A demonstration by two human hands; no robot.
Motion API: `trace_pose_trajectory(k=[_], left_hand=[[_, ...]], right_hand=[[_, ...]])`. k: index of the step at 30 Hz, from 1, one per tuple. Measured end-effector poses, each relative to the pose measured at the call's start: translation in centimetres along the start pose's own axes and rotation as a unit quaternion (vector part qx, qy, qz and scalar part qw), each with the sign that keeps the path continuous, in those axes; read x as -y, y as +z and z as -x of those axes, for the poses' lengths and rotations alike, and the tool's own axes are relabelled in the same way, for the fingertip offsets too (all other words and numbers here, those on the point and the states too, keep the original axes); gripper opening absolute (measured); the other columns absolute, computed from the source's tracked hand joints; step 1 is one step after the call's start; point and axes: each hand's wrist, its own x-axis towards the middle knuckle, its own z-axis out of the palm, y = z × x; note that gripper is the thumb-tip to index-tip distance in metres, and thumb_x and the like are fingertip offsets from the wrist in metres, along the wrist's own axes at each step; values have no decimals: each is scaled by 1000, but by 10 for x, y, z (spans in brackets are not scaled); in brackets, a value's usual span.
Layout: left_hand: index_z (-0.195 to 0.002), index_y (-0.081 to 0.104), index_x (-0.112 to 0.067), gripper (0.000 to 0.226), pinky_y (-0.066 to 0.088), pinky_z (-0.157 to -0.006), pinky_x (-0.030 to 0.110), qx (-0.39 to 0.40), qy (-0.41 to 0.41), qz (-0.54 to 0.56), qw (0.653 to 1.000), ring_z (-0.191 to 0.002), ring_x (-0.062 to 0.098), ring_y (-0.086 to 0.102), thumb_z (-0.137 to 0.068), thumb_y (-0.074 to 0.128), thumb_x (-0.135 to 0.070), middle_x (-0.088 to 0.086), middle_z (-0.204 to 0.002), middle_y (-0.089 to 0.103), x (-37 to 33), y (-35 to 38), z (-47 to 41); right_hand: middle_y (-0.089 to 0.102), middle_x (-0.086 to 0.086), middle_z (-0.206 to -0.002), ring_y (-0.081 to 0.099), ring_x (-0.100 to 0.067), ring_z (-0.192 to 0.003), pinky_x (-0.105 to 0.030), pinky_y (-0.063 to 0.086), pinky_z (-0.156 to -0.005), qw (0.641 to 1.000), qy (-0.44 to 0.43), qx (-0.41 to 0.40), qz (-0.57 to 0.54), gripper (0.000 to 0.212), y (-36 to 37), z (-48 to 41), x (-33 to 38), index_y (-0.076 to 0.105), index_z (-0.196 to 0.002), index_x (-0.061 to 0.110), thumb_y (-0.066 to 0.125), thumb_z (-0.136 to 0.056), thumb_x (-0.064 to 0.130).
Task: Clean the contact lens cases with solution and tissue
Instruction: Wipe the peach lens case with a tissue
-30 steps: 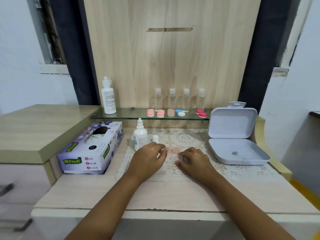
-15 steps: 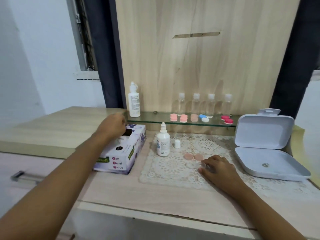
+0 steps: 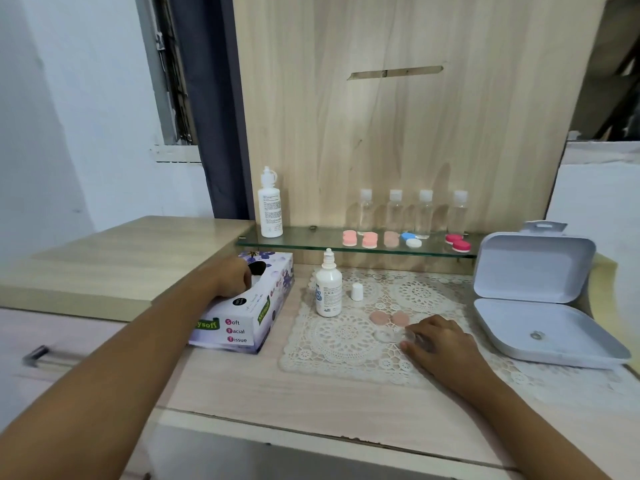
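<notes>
A clear contact lens case [image 3: 386, 336] lies on the lace mat [image 3: 341, 337], and my right hand [image 3: 438, 341] grips its right end with curled fingers. Its two pink caps [image 3: 389, 318] lie just behind it. An uncapped white solution bottle [image 3: 328, 292] stands further left on the mat, with its small white cap [image 3: 357, 292] beside it. To the left lies the purple tissue box [image 3: 242, 318]. My left hand [image 3: 233, 277] rests on top of the box, fingers curled down into the opening on the white tissue there.
The glass shelf [image 3: 301, 239] at the back carries a tall white bottle [image 3: 270, 206], several clear bottles [image 3: 410, 213] and pink, blue-white and red lens cases [image 3: 369, 239]. A white hinged box [image 3: 540, 306] lies open at the right. A raised wooden counter [image 3: 114, 258] sits left.
My left hand left the lens case, crossed to the tissue box and has now dipped its fingers into the opening. My right hand stayed on the case. The camera turned left.
</notes>
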Motion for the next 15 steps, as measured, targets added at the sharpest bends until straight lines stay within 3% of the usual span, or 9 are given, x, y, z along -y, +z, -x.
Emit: trace_pose_trajectory(k=[3, 7, 10, 12, 15], left_hand=[[-89, 74, -9, 21, 45, -74, 25, -38, 8, 43, 998, -87, 18, 58, -84, 53, -10, 5, -99, 69, 2, 1, 3], [-83, 74, -7, 12, 40, -69, 22, -87, -9, 184, 979, -76, 14, 56, -83, 62, -10, 1, -84, 69, 2, -5, 7], [-82, 70, -12, 8, 41, -64, 24, -126, -19, 314, 941, -65, 15, 54, -86, 63, -13, -2, -71, 61, -3, -13, 14], [-83, 65, -13, 7, 40, -58, 23, -136, -8, 389, 911, -63, 12, 52, -89, 60, -14, -2, -73, 60, -8, -17, 18], [-85, 61, -14, 10, 37, -59, 19, -132, 15, 428, 894, -68, 9, 51, -93, 54, -14, -4, -76, 59, -14, -18, 21]], right_hand=[[50, 14, -101, 47, -15, -107, -31, 39, -89, 1000, -2, 3, -3, 31, -1, 0, 0, 63, -112, 29, 57, -86, 44], [49, 14, -100, 48, -16, -107, -31, 38, -89, 1000, 1, 6, -5, 31, -1, 0, 1, 63, -112, 28, 58, -86, 45], [49, 14, -99, 47, -15, -108, -31, 38, -90, 1000, 3, 7, -8, 31, -1, 1, 1, 62, -112, 29, 57, -86, 45], [53, 11, -106, 47, -15, -110, -31, 37, -91, 1000, 7, 8, -6, 31, -2, 1, 2, 62, -113, 29, 57, -86, 44], [54, 10, -108, 46, -16, -110, -32, 38, -91, 1000, 8, 10, -4, 31, -2, 1, 2, 62, -112, 29, 56, -86, 45]])
